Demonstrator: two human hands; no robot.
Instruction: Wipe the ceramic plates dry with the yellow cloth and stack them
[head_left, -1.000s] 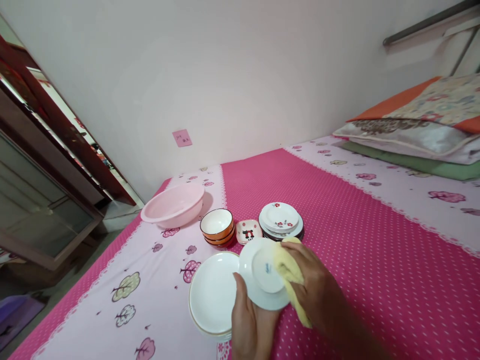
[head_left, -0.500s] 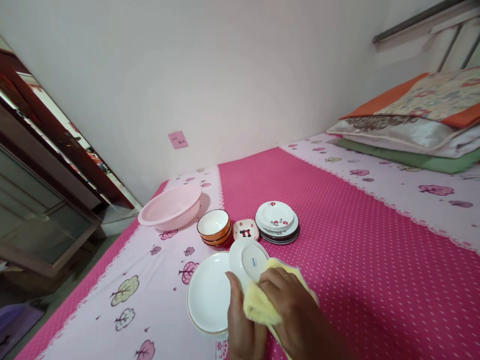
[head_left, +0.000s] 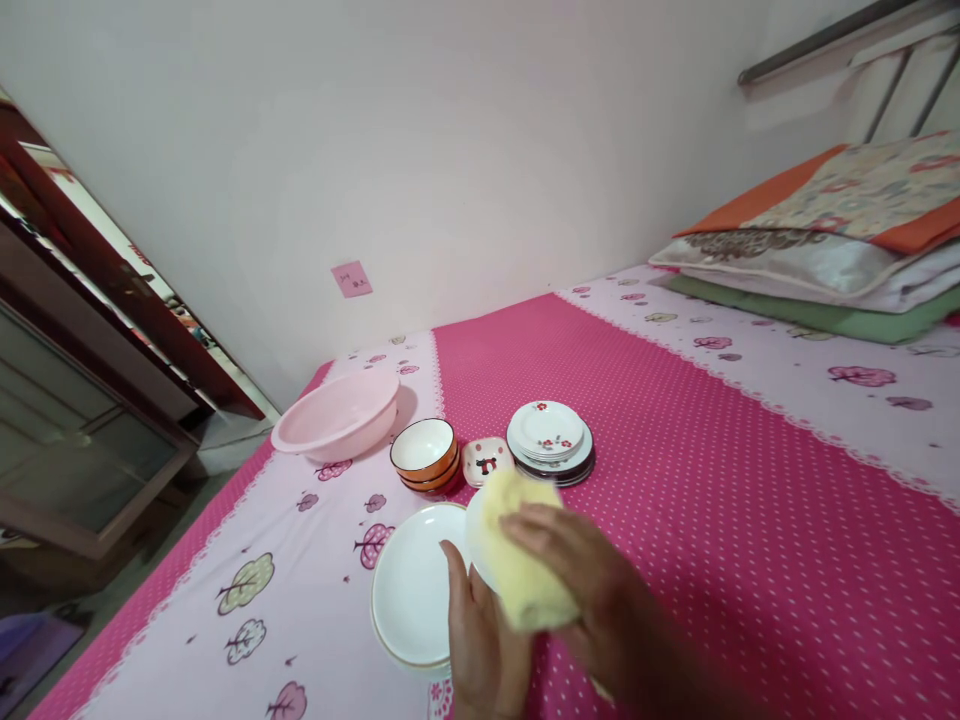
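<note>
My left hand (head_left: 484,640) supports a small white plate (head_left: 475,535) from below, its thumb raised at the left. Most of that plate is hidden under a yellow cloth (head_left: 525,585). My right hand (head_left: 574,565) presses the cloth against the plate, fingers laid over it and slightly blurred. Beneath and to the left of my left hand lies a larger white plate (head_left: 412,590) with a thin gold rim. Just beyond the cloth are a small square dish (head_left: 486,462) with a dark figure on it and a stack of plates (head_left: 547,430) with red flowers.
Orange-sided bowls (head_left: 424,455) stand stacked left of the square dish. A pink basin (head_left: 337,415) sits farther left on the pink patterned bedspread (head_left: 712,520). Pillows (head_left: 817,240) are piled at the right. A pink note (head_left: 351,279) is stuck to the wall.
My right hand has moved the cloth up and across the plate, covering its base, which was visible before. My left hand stays under the plate. The view has shifted slightly.
</note>
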